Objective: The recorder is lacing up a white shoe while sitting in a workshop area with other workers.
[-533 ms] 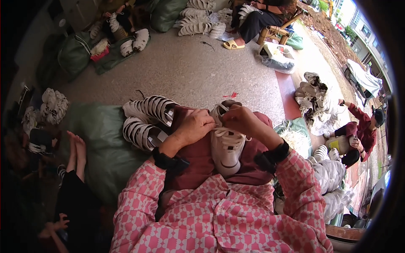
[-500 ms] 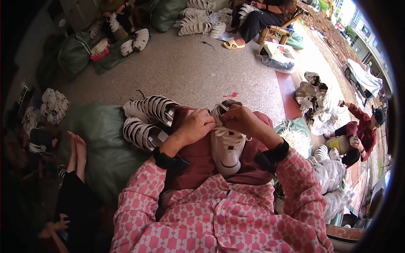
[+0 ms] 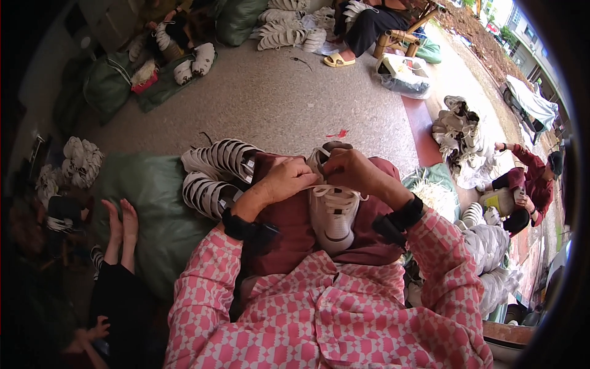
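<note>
A white sneaker [image 3: 332, 222] rests upright between my thighs, its toe toward me. White shoelaces [image 3: 337, 194] cross its front, with loose lengths near my fingers. My left hand [image 3: 287, 179] is closed at the left side of the shoe, its fingertips pinching a lace. Over the shoe's opening, my right hand [image 3: 355, 172] is bent in a pinch at the laces, its fingertips partly hidden behind the hand. Left of my lap lie two stacks of nested white shoes, a farther stack [image 3: 215, 160] and a nearer stack [image 3: 206, 194].
A large green sack [image 3: 144, 190] lies at my left, with a person's bare feet [image 3: 120, 221] on it. A bundle of white laces [image 3: 433, 190] and wrapped shoes [image 3: 485, 246] are at my right. Other people sit at the far side and right, among shoe piles [image 3: 458, 132].
Both hands stay at the laces, with only slight finger movement. The other person's bare feet on the left have moved apart. My view has shifted slightly.
</note>
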The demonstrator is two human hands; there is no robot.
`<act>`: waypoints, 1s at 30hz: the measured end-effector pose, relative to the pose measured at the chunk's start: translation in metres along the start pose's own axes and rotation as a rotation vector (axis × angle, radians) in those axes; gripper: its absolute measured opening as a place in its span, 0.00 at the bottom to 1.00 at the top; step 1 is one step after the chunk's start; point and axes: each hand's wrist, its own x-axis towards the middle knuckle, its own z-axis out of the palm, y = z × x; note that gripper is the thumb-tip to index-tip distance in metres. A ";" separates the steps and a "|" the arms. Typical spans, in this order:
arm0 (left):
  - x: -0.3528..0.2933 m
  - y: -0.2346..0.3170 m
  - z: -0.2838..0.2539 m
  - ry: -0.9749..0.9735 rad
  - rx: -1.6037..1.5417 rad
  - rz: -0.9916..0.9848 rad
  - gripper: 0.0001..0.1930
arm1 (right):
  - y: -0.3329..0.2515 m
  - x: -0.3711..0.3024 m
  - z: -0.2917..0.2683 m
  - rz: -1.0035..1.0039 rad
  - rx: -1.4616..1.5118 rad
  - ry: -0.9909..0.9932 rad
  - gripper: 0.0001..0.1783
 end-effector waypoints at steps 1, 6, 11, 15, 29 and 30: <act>-0.001 -0.004 0.000 -0.047 -0.061 -0.054 0.11 | 0.002 -0.001 0.001 0.001 0.004 0.007 0.08; 0.002 0.001 0.008 0.015 -0.082 -0.007 0.08 | 0.005 -0.004 0.004 -0.038 0.004 0.100 0.08; 0.002 0.013 0.005 0.060 0.112 0.040 0.07 | 0.000 -0.002 0.005 0.024 -0.031 0.073 0.06; -0.011 0.034 -0.009 0.258 0.310 0.144 0.07 | 0.003 -0.004 0.001 -0.010 -0.024 0.063 0.05; -0.008 0.035 -0.022 0.023 -0.076 0.108 0.03 | -0.010 -0.028 -0.040 0.100 -0.471 0.135 0.04; -0.004 0.036 -0.026 -0.049 -0.167 0.114 0.04 | -0.007 -0.033 -0.050 0.159 -0.510 0.125 0.04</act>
